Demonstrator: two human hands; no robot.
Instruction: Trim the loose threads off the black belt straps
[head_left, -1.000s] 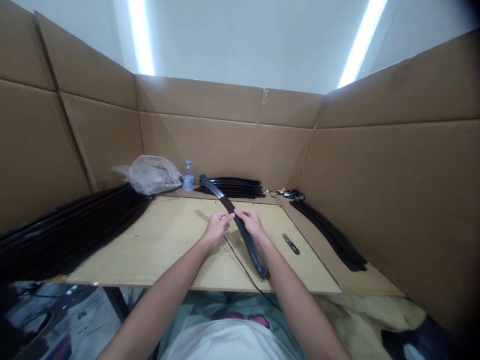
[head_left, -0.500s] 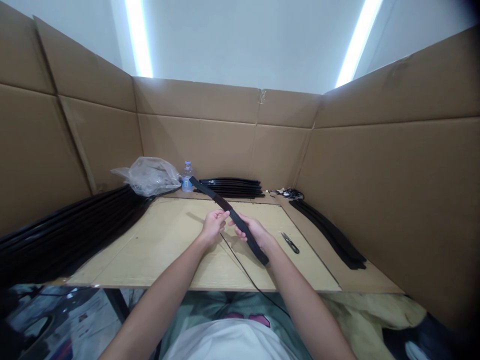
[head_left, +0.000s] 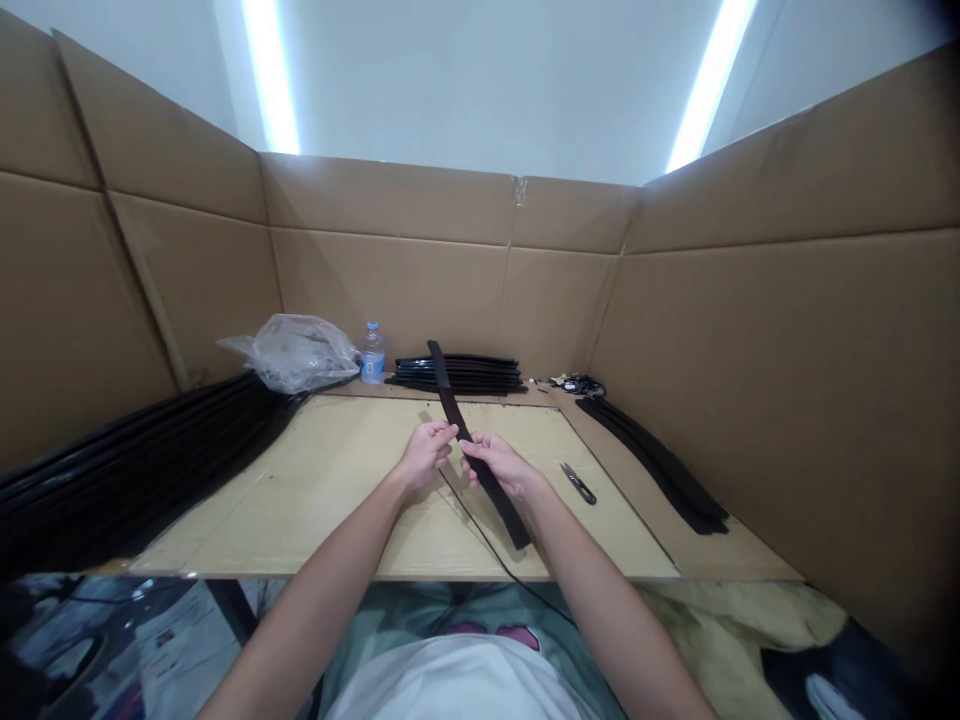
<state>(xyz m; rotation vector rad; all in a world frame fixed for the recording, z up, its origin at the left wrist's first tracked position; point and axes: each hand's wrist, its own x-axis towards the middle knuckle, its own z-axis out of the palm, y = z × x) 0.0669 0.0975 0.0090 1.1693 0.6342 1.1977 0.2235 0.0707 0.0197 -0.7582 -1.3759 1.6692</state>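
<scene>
A long, flat black strip [head_left: 500,505] is tilted above the table, its far end pointing toward the back wall. My right hand [head_left: 499,463] is closed around its middle, thumb on top. Just left of the strip, my left hand [head_left: 427,450] is closed in a pinch, fingertips close to the strip's edge. From beneath that hand a thin black cord [head_left: 484,540] runs down over the table edge toward my lap; the fingers hide its upper end. A pair of thread snips [head_left: 578,484] lies to the right of my right hand.
Cardboard walls [head_left: 390,275] enclose the table [head_left: 285,500]. Black strips [head_left: 150,460] are heaped at left, with a plastic bag [head_left: 300,352] on them. Behind are a water bottle [head_left: 373,355], stacked strips [head_left: 480,374] and a small dark tangle [head_left: 579,384]. More strips [head_left: 656,468] lie right.
The strip has swung more upright, its far end moving right and its near end slightly left and down. My hands stay close together in nearly the same place.
</scene>
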